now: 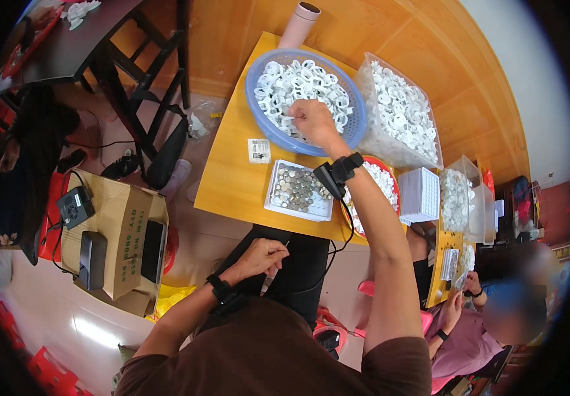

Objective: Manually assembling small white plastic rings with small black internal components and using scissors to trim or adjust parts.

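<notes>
My right hand (314,123) reaches over a round blue plastic basket (250,99) heaped with small white ring-shaped plastic parts (304,78). Its fingers are pinched together at a white plastic part among the pile. Above my lap, my left hand (263,257) is closed, with thumb and fingers curled together. A tiny pale edge shows at its fingertips, too small to name. Closer to me than the basket, a white tray (291,212) holds many round silvery button cells (298,187). A small white printed packet (259,151) lies left of that tray.
A clear bin (433,158) of white parts stands right of the basket, near a red bowl (396,187) and stacked white trays (420,195). A pink bottle (300,25) stands behind. Cardboard boxes (126,244) sit at left. A co-worker (463,333) works at the right.
</notes>
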### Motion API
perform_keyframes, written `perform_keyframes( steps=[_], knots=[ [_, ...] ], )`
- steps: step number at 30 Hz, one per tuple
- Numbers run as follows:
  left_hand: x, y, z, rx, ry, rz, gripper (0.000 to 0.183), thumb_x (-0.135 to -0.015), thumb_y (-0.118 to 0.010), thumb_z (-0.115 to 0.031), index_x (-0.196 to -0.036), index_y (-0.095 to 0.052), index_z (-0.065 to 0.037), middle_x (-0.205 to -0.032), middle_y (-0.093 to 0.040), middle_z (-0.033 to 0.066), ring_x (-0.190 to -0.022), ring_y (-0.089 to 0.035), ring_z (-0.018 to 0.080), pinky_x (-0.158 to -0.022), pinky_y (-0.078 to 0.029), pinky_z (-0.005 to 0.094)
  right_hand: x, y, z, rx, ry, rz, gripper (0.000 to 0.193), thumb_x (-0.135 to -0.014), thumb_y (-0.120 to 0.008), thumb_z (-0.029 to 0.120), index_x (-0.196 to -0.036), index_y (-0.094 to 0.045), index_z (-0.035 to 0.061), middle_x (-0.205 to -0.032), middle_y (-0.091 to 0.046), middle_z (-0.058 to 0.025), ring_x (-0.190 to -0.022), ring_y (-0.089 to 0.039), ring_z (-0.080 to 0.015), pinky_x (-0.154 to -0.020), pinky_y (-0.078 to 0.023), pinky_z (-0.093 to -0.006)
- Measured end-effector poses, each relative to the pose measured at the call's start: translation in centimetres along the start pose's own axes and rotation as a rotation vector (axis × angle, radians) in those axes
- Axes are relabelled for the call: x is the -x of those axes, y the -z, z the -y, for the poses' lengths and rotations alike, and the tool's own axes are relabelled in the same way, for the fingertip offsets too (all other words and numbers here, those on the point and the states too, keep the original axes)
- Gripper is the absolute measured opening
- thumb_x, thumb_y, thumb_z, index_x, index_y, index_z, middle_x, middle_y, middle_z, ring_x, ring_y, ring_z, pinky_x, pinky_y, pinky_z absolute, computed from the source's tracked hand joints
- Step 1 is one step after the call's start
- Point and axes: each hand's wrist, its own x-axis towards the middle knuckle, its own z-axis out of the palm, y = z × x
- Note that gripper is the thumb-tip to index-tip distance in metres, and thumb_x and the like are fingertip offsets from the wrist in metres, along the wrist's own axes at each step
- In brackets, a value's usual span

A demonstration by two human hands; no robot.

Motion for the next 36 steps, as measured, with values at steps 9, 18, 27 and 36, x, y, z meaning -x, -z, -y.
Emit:
perform_keyframes(
  steps=[9, 18, 27, 36],
  knots=[
    [0.2, 0.4, 1.1, 0.024, 0.019, 0.092, 0.019, -0.091, -0.053, -0.015, -0.098, -0.062, -0.001, -0.073, -0.063, 0.0064, -0.055, -0.059, 0.0087, -0.048, -0.046, 0.0198, 8.0, 8.3, 4.2, -0.615, -0.087, -0.041, 0.010, -0.081, -0.060, 0.004, -0.090, -0.063, 0.0017, -0.074, -0.060, -0.0003, -0.068, -0.057, -0.0066, -0.055, -0.043, -0.0224],
    [2.3, -0.9, -6.4, 0.349, -0.115, 0.125, 0.027, -0.094, -0.048, -0.018, -0.113, -0.058, -0.001, -0.090, -0.062, 0.0065, -0.074, -0.061, 0.0117, -0.068, -0.051, 0.0227, 22.8, 6.1, 5.4, -0.569, -0.135, 0.215, 0.018, -0.080, -0.059, -0.005, -0.095, -0.063, 0.0020, -0.079, -0.056, -0.0042, -0.069, -0.054, -0.0102, -0.061, -0.042, -0.0231],
    [1.2, -3.0, -6.0, 0.523, 0.006, 0.180, 0.029, -0.094, -0.052, -0.026, -0.105, -0.061, 0.000, -0.088, -0.062, 0.0047, -0.074, -0.062, 0.0099, -0.066, -0.052, 0.0212, 24.3, 4.6, 5.9, -0.463, 0.068, 0.127, 0.027, -0.073, -0.057, -0.008, -0.097, -0.061, 0.0037, -0.080, -0.059, -0.0116, -0.072, -0.060, -0.0277, -0.063, -0.047, -0.0348],
    [1.4, -1.1, -5.8, 0.776, 0.007, 0.265, 0.034, -0.091, -0.052, -0.012, -0.122, -0.050, 0.003, -0.108, -0.060, 0.0181, -0.095, -0.062, 0.0208, -0.083, -0.052, 0.0290, 23.1, 1.7, 0.8, -0.372, -0.170, -0.314, 0.013, -0.075, -0.062, -0.001, -0.088, -0.063, 0.0006, -0.077, -0.059, -0.0113, -0.065, -0.059, -0.0213, -0.060, -0.046, -0.0307]
  ],
)
